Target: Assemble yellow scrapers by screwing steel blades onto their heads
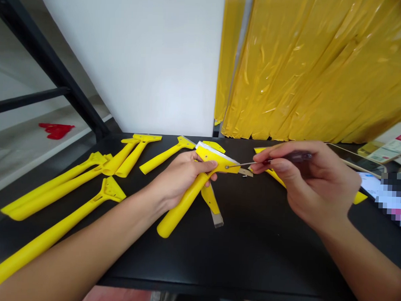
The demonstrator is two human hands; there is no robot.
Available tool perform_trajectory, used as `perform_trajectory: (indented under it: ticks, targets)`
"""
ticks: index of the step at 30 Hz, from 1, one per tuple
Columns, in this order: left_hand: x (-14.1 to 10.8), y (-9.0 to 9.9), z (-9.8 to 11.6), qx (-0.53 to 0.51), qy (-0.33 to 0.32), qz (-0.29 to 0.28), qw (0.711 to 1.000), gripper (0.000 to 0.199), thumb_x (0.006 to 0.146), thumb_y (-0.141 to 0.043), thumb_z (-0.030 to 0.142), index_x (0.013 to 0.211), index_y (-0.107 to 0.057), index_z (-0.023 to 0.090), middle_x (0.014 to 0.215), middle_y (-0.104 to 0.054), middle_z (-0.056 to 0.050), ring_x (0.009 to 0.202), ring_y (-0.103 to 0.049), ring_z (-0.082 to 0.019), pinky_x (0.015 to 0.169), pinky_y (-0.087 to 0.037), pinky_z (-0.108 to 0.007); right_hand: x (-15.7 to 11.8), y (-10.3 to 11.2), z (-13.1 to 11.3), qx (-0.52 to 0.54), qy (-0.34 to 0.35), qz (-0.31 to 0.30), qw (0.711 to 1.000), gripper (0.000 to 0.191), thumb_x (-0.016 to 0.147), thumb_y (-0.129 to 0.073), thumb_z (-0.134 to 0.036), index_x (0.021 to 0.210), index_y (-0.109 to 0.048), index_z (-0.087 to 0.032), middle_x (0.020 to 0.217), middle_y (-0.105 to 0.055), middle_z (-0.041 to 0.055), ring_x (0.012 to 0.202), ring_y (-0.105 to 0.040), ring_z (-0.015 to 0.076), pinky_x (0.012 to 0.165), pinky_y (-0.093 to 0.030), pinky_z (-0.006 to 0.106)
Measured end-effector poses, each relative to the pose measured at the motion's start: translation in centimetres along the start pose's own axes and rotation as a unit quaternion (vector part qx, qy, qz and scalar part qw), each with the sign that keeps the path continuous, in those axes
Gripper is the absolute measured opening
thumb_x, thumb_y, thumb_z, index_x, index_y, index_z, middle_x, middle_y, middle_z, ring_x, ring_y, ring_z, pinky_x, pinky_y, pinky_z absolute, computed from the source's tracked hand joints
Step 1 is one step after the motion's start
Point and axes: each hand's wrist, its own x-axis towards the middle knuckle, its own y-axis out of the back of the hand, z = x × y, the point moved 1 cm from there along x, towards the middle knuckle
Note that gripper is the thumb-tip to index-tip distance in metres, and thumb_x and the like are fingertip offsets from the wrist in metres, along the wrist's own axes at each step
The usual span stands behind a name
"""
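Observation:
My left hand (183, 174) is closed around the neck of a yellow scraper (185, 207), its handle slanting down to the left and a silvery blade edge along its head. In my right hand (314, 181) is a screwdriver (299, 156) with a dark handle. Its thin shaft points left, and the tip meets a screw hole near the right end of the scraper's head. Under the held scraper lies a yellow blade cover (211, 199) with a metal blade (217, 219) sticking out. Small metal bits (247, 173), perhaps screws, lie beside the head.
Several yellow scrapers (64, 189) and handles lie at the left of the black table (249, 257). More yellow parts (359, 198) are at the right, partly behind my right hand. A phone (370, 183) with a lit screen, a white box (393, 142) and a yellow plastic curtain (315, 66) stand beyond.

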Motion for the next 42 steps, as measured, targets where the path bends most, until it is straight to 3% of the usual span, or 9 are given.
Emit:
perform_trajectory:
  ticks: [7, 13, 18, 23, 27, 30, 33, 37, 42]
  targets:
    - [-0.2, -0.3, -0.1, 0.056, -0.058, 0.016, 0.997, 0.010, 0.084, -0.073, 0.018, 0.087, -0.064, 0.016, 0.078, -0.067, -0.002, 0.065, -0.061, -0.012, 0.058, -0.047, -0.024, -0.8, 0.4, -0.2, -0.151, 0.076, -0.017, 0.986, 0.024, 0.078, -0.086, -0.034, 0.093, -0.067, -0.032, 0.091, -0.079, 0.0000, 0.084, -0.074, 0.0257, 0.063, -0.055, 0.038]
    - [-0.2, -0.2, -0.2, 0.121, -0.104, 0.072, 0.985, 0.016, 0.085, -0.072, 0.019, 0.095, -0.060, 0.016, 0.083, -0.069, -0.003, 0.070, -0.065, -0.014, 0.060, -0.050, -0.025, -0.2, 0.0, -0.7, -0.350, 0.139, 0.004, 0.926, 0.035, 0.089, -0.072, -0.049, 0.070, -0.055, -0.025, 0.054, -0.062, -0.0037, 0.043, -0.053, 0.0122, 0.044, -0.029, 0.030]
    - [0.0, 0.1, -0.1, 0.187, -0.150, 0.109, 0.965, 0.015, 0.088, -0.069, 0.021, 0.094, -0.057, 0.017, 0.076, -0.068, -0.001, 0.068, -0.067, -0.015, 0.059, -0.053, -0.026, 0.2, 0.1, 0.4, -0.456, 0.121, -0.068, 0.879, 0.044, 0.096, -0.059, -0.056, 0.071, -0.060, -0.020, 0.050, -0.057, -0.0024, 0.042, -0.051, 0.0120, 0.047, -0.028, 0.028]
    - [0.3, 0.7, 0.0, 0.203, -0.185, 0.141, 0.951, 0.018, 0.087, -0.069, 0.021, 0.093, -0.052, 0.019, 0.073, -0.068, 0.001, 0.065, -0.070, -0.016, 0.063, -0.058, -0.028, 0.2, 0.1, 2.0, -0.474, 0.060, -0.173, 0.861, 0.035, 0.100, -0.052, -0.054, 0.094, -0.064, -0.021, 0.073, -0.071, 0.0005, 0.057, -0.064, 0.0180, 0.050, -0.026, 0.029]
    - [0.4, 0.8, -0.1, 0.224, -0.228, 0.157, 0.934, 0.021, 0.087, -0.070, 0.022, 0.090, -0.049, 0.021, 0.069, -0.067, 0.002, 0.063, -0.071, -0.016, 0.060, -0.058, -0.027, 0.2, -0.2, 2.3, -0.469, 0.009, -0.207, 0.859, 0.026, 0.101, -0.052, -0.047, 0.103, -0.057, -0.021, 0.077, -0.072, 0.0011, 0.055, -0.064, 0.0191, 0.050, -0.024, 0.030]
    - [0.2, 0.7, -0.4, 0.240, -0.251, 0.152, 0.925, 0.022, 0.088, -0.069, 0.025, 0.090, -0.047, 0.021, 0.071, -0.067, 0.002, 0.065, -0.071, -0.017, 0.062, -0.059, -0.029, 0.3, -0.4, 2.1, -0.473, -0.006, -0.201, 0.858, 0.035, 0.105, -0.039, -0.044, 0.086, -0.056, -0.021, 0.071, -0.069, 0.0041, 0.055, -0.061, 0.0201, 0.052, -0.023, 0.031]
    - [-0.1, 0.6, -0.6, 0.262, -0.278, 0.155, 0.911, 0.024, 0.090, -0.068, 0.027, 0.091, -0.044, 0.023, 0.073, -0.068, 0.002, 0.066, -0.071, -0.017, 0.062, -0.058, -0.029, 0.2, -0.7, 2.1, -0.432, -0.058, -0.200, 0.877, 0.042, 0.107, -0.032, -0.045, 0.079, -0.053, -0.022, 0.067, -0.066, 0.0040, 0.057, -0.061, 0.0203, 0.054, -0.027, 0.031]
    - [-0.2, 0.6, -0.7, 0.304, -0.298, 0.178, 0.887, 0.027, 0.090, -0.067, 0.028, 0.089, -0.040, 0.024, 0.071, -0.065, 0.002, 0.065, -0.069, -0.017, 0.058, -0.053, -0.028, -0.1, -1.1, 2.2, -0.328, -0.139, -0.211, 0.910, 0.023, 0.101, -0.050, -0.047, 0.097, -0.052, -0.025, 0.076, -0.069, 0.0001, 0.063, -0.063, 0.0192, 0.056, -0.034, 0.029]
    - [-0.4, 0.5, -0.7, 0.341, -0.318, 0.192, 0.864, 0.024, 0.089, -0.066, 0.027, 0.085, -0.043, 0.024, 0.074, -0.063, 0.001, 0.065, -0.064, -0.016, 0.056, -0.048, -0.027, -0.1, -1.3, 2.4, -0.335, -0.136, -0.225, 0.905, 0.036, 0.106, -0.035, -0.044, 0.082, -0.053, -0.023, 0.075, -0.068, 0.0033, 0.069, -0.064, 0.0217, 0.062, -0.037, 0.032]
